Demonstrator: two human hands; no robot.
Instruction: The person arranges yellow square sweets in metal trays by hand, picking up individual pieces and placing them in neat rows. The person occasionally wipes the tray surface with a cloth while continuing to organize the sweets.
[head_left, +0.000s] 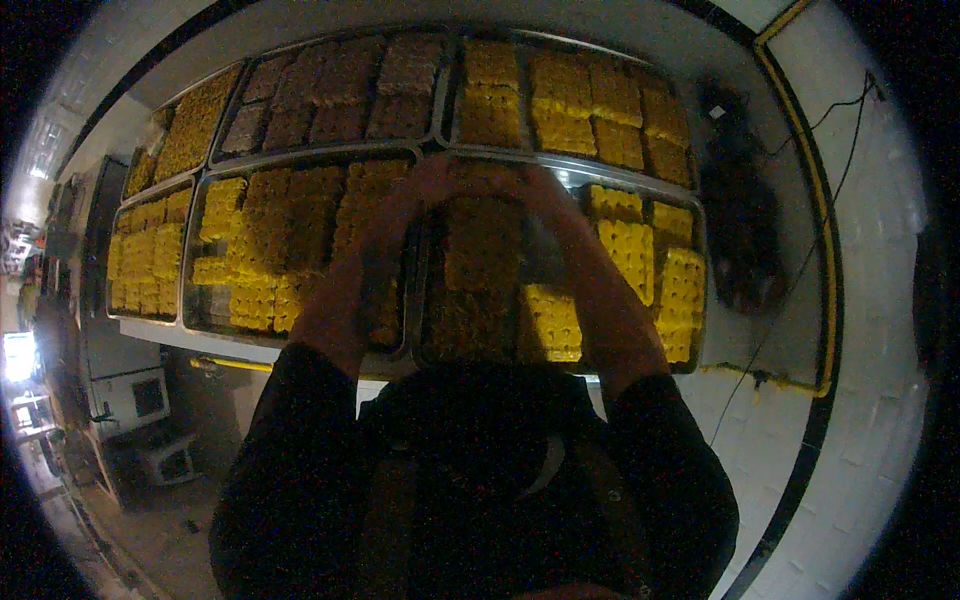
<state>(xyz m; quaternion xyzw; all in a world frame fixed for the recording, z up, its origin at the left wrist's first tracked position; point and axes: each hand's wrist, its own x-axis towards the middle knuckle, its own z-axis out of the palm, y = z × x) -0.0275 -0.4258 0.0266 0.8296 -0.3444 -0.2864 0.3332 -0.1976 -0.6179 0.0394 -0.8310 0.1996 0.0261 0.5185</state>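
Observation:
My left hand (429, 184) and my right hand (521, 178) reach to the far end of a metal tray (416, 300) in front of me. Between them is the end of a dimpled brown-yellow slab (486, 169), possibly cake or bread. Both hands touch or nearly touch it, their fingers turned inward. The light is too dim to tell whether they grip it. Nearer to me in the same tray lies a shadowed slab (482, 247). To the right of my forearm, bright yellow slabs (628, 255) stand out in the light.
More metal trays of slabs adjoin: one on the left (266, 225), a far tray of browner slabs (330, 90) and another at the far right (589, 97). A dark object (739, 202) lies beyond the right edge. A thin cable (806, 262) runs by the tiled wall (877, 300).

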